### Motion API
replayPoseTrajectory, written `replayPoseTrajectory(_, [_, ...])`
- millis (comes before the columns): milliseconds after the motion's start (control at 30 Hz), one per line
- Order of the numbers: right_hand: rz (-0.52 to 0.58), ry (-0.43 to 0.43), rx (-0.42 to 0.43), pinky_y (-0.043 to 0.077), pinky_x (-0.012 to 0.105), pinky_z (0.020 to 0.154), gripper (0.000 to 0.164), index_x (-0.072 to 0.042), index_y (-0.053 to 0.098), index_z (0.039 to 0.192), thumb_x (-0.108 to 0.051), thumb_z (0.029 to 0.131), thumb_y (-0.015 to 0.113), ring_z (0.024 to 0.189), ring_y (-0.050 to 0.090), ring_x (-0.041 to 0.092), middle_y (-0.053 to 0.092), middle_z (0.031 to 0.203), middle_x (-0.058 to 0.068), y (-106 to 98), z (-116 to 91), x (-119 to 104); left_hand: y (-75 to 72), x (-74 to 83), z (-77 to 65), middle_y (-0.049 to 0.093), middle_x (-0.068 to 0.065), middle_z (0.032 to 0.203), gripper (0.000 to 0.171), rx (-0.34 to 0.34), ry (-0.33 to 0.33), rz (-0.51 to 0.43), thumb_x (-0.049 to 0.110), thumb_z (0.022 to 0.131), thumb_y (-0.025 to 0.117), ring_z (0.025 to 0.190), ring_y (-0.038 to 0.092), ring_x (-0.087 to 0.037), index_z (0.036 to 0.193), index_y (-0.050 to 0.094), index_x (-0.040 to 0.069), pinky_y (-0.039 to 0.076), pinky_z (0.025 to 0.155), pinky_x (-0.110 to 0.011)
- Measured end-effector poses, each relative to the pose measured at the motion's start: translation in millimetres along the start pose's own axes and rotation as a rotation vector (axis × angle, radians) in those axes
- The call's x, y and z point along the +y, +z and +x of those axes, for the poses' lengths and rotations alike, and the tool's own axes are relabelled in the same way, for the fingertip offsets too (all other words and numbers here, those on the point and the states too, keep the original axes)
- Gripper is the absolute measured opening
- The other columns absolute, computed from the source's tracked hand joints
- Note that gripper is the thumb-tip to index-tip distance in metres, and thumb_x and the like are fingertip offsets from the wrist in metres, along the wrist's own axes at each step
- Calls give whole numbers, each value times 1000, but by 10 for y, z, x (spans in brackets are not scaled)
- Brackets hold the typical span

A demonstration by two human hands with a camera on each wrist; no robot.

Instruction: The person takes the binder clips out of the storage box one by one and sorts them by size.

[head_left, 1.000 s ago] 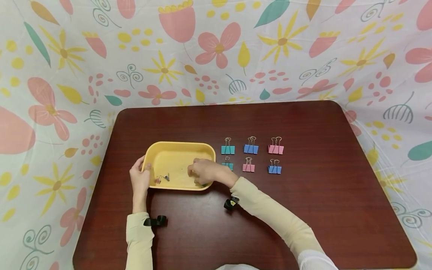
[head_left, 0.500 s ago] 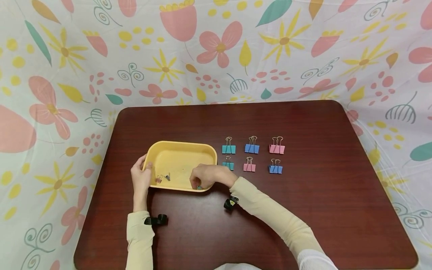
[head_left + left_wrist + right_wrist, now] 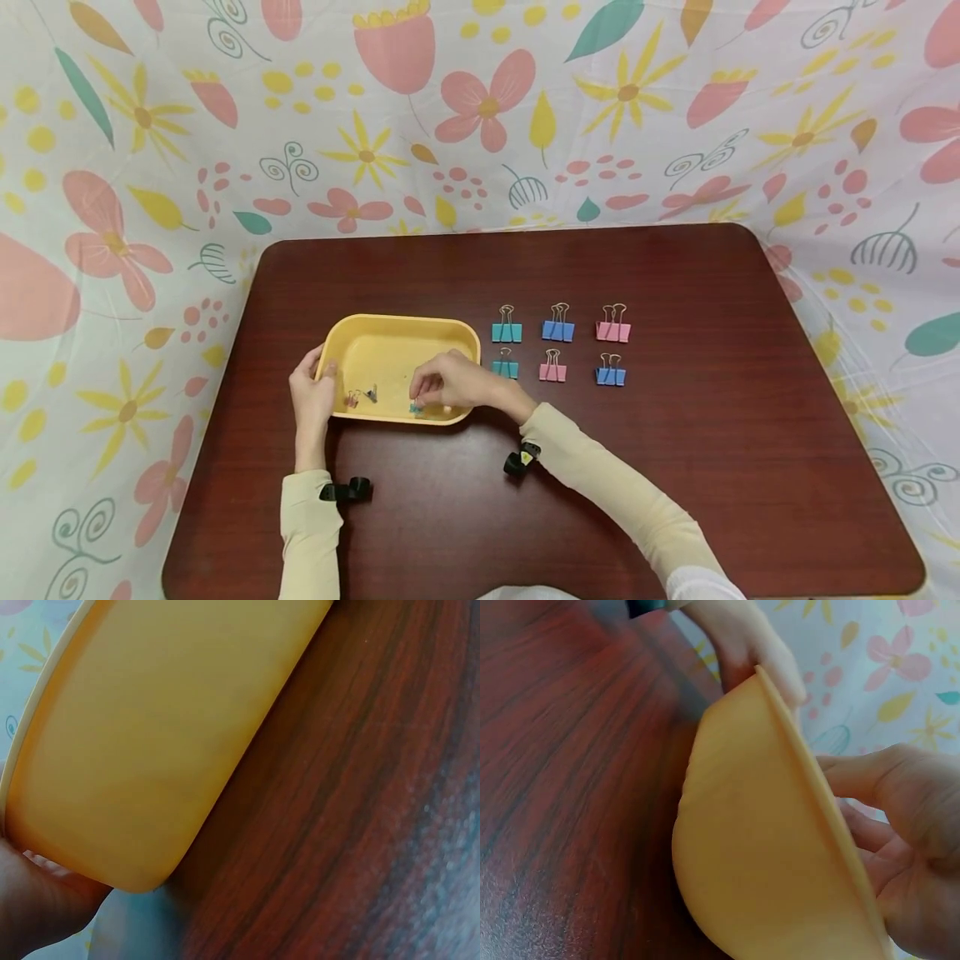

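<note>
Left hand grips the left end of a yellow rounded plastic tray, probably to steady it on the dark red-brown bench. Right hand pinches a small teal metal binder clip inside, near the front wall; larger teal, blue and pink binder clips lie alongside in two rows, spaced perhaps for sight

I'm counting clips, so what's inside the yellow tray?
The yellow tray holds a small pink clip, a small dark clip and a teal clip pinched by the right hand. Anything directly beneath that hand is covered.
</note>
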State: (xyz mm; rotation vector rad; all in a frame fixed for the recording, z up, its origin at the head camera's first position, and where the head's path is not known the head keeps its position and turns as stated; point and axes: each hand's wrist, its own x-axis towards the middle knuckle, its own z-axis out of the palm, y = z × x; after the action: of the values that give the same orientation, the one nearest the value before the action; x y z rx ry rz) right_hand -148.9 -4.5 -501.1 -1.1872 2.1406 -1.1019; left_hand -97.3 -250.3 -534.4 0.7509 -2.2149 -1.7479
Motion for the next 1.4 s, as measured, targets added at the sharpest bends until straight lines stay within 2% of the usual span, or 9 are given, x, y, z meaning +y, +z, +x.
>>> replayPoseTrajectory(100, [98,-41,91,52,19,66,5,-13,69,81,-15,78,72,70,62,1,68,76,-7,-48,-46,4,0,-1,-6,64,-10,113,35,3,0,9,6,90,51,90,61,-25,123,59,16,53,67,-26])
replayPoseTrajectory(233, [140,-77,204,52,21,66,4,-16,69,80,-17,78,72,70,61,4,68,76,-7,-171,-174,-3,2,-1,-8,65,-11,112,35,9,2,20,5,90,52,89,62,-26,123,58,16,53,66,-26])
replayPoseTrajectory(400, [180,-50,275,53,28,67,6,-9,70,84,-12,79,70,72,62,15,69,80,3,-336,-448,-109,5,6,-5,65,-11,112,35,10,8,29,6,90,52,89,62,-26,123,59,16,53,65,-26])
replayPoseTrajectory(533, [222,-7,278,52,33,68,7,-2,68,86,-6,81,68,73,61,23,68,82,11,-425,-659,-196,6,0,11,66,-13,108,35,23,35,29,5,89,52,87,62,-28,122,59,15,52,64,-26])
replayPoseTrajectory(733, [212,29,256,53,35,68,6,-3,67,87,-6,82,66,73,61,19,67,81,9,-375,-861,-61,11,3,21,66,-15,106,35,27,63,23,2,88,52,87,62,-28,121,60,12,52,64,-25])
replayPoseTrajectory(833, [191,52,236,53,34,71,6,-7,67,88,-9,83,66,73,61,17,67,83,5,-311,-923,96,9,6,19,66,-16,106,35,27,65,31,2,88,52,86,62,-29,121,60,12,52,64,-25])
replayPoseTrajectory(1000, [133,87,221,51,27,65,10,-12,68,90,-19,83,67,69,58,12,66,82,-5,-217,-1006,349,4,6,10,66,-15,107,35,26,39,30,4,89,52,87,62,-29,122,59,13,52,64,-26])
replayPoseTrajectory(1100, [118,102,214,50,25,60,11,-15,68,90,-24,83,67,66,57,10,65,81,-7,-171,-1048,432,2,7,6,66,-14,107,35,27,25,26,5,89,52,88,63,-29,122,59,15,53,64,-26])
replayPoseTrajectory(1400, [51,126,205,50,24,62,6,-19,68,85,-25,84,67,67,56,7,64,77,-11,-48,-1130,567,12,-8,1,65,-16,108,35,29,30,24,4,89,52,86,62,-27,122,59,13,52,64,-24])
